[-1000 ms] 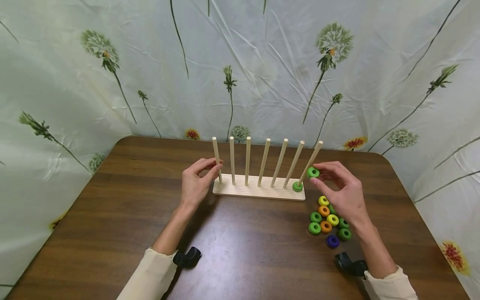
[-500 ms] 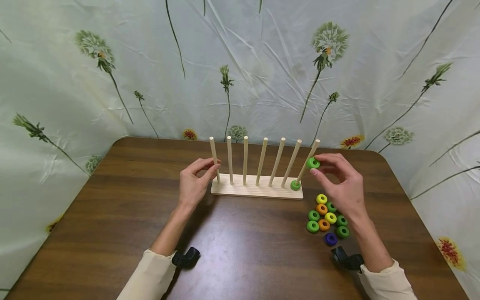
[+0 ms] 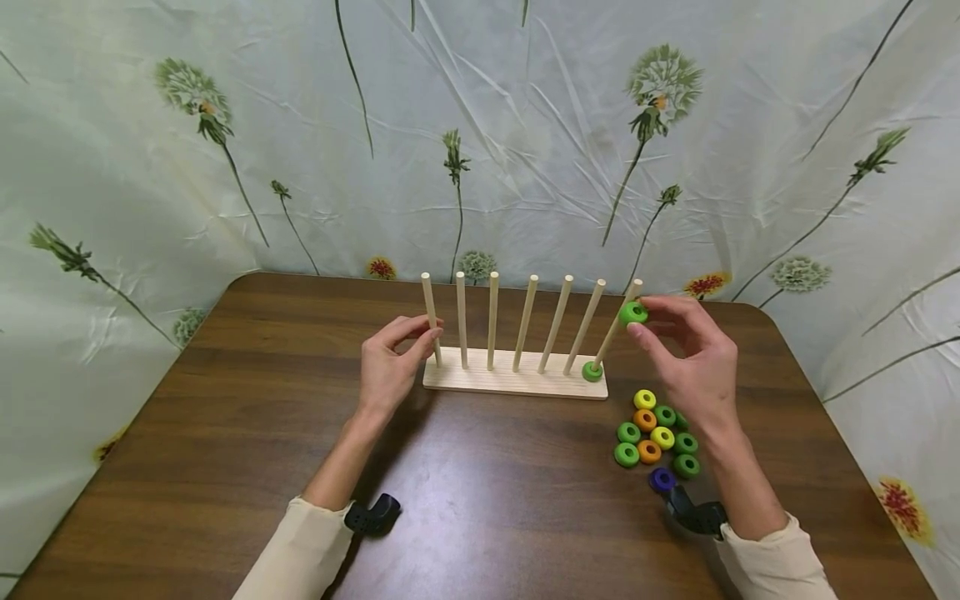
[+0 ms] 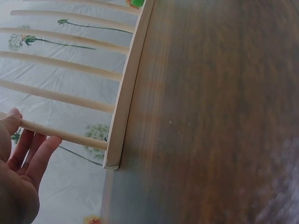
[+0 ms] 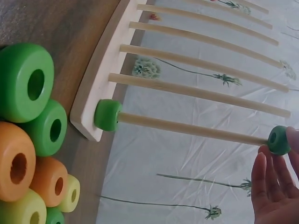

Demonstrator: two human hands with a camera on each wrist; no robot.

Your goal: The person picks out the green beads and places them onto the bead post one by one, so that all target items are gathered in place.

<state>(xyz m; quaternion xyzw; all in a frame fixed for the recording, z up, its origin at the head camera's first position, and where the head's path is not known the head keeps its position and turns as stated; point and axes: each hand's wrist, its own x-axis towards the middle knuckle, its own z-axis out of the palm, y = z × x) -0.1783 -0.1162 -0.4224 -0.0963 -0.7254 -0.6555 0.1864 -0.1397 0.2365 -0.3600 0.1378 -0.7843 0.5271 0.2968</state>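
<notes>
A pale wooden stand with several upright pegs sits on the table. My left hand pinches the leftmost peg between thumb and fingers. At the other end, my right hand pinches a green ring beside the upper part of the rightmost peg. In the right wrist view, the held ring is at the peg's tip, its hole towards the peg; I cannot tell whether the tip is inside it. Another green ring sits at the base of that peg.
Loose rings lie right of the stand: several green ones, two orange, two yellow and a purple one. The brown table ends at a flower-patterned cloth behind.
My right hand has lifted the green ring from lower down beside the rightmost peg to near its top. The left hand stays at the leftmost peg.
</notes>
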